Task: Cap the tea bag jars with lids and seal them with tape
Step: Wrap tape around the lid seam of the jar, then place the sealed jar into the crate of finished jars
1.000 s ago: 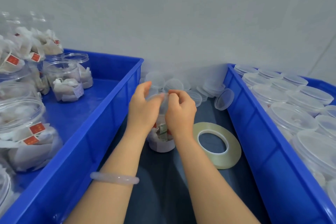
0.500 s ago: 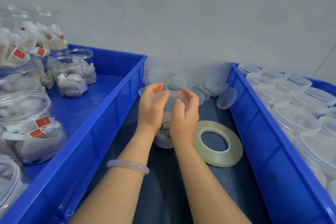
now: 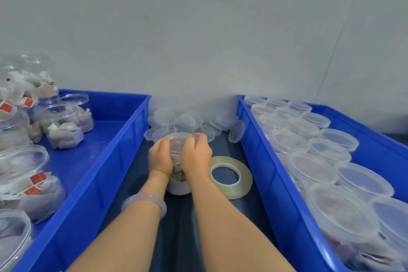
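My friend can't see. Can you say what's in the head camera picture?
A left hand and a right hand grip a clear lid on a tea bag jar between two blue bins. A tape roll lies beside the right hand. The left bin holds open jars, the right bin capped ones.

The left hand (image 3: 160, 156) and right hand (image 3: 196, 156) cover most of the jar (image 3: 178, 186) at centre frame; only its base and a strip of contents show. Whether the lid (image 3: 180, 138) sits fully down cannot be told. The left bin (image 3: 123, 150) and right bin (image 3: 260, 161) run off the side and bottom edges. The red labels (image 3: 38, 177) at lower left are too small to read.
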A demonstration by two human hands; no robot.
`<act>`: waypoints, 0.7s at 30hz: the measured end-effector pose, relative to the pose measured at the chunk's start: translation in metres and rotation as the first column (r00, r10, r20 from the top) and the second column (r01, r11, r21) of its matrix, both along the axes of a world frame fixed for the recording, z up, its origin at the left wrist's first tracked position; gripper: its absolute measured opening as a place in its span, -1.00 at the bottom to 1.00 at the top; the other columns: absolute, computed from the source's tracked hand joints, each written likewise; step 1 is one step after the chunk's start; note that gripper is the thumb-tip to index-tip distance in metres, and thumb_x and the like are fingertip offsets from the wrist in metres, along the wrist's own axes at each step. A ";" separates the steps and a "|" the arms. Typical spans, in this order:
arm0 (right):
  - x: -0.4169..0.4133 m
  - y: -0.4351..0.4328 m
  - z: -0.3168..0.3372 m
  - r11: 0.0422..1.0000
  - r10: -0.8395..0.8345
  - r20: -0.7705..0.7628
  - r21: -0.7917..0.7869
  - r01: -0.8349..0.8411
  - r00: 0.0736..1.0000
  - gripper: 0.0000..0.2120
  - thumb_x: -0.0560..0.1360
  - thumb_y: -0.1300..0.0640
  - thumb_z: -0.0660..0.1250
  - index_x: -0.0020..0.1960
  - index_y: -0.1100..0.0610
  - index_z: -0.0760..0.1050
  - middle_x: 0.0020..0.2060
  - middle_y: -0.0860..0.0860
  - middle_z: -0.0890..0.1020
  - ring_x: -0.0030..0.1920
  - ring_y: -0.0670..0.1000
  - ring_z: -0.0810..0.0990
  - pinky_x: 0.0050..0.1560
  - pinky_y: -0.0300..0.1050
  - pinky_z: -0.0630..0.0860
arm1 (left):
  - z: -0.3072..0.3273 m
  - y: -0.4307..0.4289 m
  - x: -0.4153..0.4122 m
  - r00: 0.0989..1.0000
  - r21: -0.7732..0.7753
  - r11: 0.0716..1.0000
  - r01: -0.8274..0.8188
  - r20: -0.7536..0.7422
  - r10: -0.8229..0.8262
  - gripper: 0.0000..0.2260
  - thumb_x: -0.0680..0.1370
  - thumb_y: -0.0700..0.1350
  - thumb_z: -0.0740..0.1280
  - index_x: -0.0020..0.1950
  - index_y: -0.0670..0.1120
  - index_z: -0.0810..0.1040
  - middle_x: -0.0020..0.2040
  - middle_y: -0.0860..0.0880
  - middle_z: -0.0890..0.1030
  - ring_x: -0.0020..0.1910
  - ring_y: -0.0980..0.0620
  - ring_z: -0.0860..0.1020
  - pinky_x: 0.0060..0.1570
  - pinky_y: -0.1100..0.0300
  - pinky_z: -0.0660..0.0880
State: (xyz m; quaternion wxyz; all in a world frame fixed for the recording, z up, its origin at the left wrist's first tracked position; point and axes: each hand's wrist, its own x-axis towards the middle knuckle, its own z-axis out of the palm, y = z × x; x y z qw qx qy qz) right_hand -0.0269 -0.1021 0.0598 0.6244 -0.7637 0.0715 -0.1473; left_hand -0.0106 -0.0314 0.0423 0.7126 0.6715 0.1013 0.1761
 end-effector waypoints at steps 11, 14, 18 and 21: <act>-0.005 -0.051 0.114 0.993 -0.104 0.302 -0.028 0.118 0.948 -0.68 0.54 0.11 0.13 0.24 0.16 0.48 0.09 0.12 0.60 0.10 0.10 0.52 -0.04 -0.19 0.32 | 0.116 -0.059 -0.008 0.947 -0.083 0.996 0.016 0.322 0.012 -0.72 0.42 -0.04 0.12 -0.45 -0.10 0.41 -0.43 -0.01 0.45 -0.37 0.10 0.38 -0.31 0.18 0.33; -0.013 -0.092 0.163 0.978 -0.176 0.478 -0.015 0.209 0.861 -0.60 0.44 0.01 0.11 0.12 0.18 0.54 -0.01 0.09 0.64 0.02 0.08 0.55 -0.11 -0.17 0.34 | 0.164 -0.100 -0.014 0.883 -0.117 0.984 0.134 0.465 -0.065 -0.82 0.33 0.00 0.11 -0.34 -0.02 0.46 -0.35 0.05 0.52 -0.30 0.04 0.46 -0.18 0.10 0.40; -0.035 -0.174 0.185 0.924 -0.343 0.615 0.085 0.372 0.711 -0.67 0.31 0.04 0.06 -0.12 0.09 0.54 -0.23 0.01 0.60 -0.06 0.08 0.57 0.07 0.03 0.50 | 0.186 -0.179 -0.025 0.792 0.040 0.951 0.307 0.543 -0.279 -0.83 0.51 -0.05 0.17 -0.21 -0.08 0.46 -0.03 -0.29 0.56 0.02 -0.21 0.52 0.04 -0.02 0.42; -0.056 -0.239 0.172 0.809 -0.440 0.622 -0.039 0.587 0.648 -0.54 0.34 0.05 0.05 0.07 0.19 0.56 -0.08 0.06 0.64 0.01 0.06 0.58 0.11 -0.05 0.47 | 0.177 -0.239 -0.032 0.733 0.163 0.820 0.548 0.380 -0.565 -0.84 0.50 -0.03 0.18 -0.23 -0.06 0.45 -0.08 -0.28 0.51 -0.07 -0.12 0.44 -0.05 0.06 0.34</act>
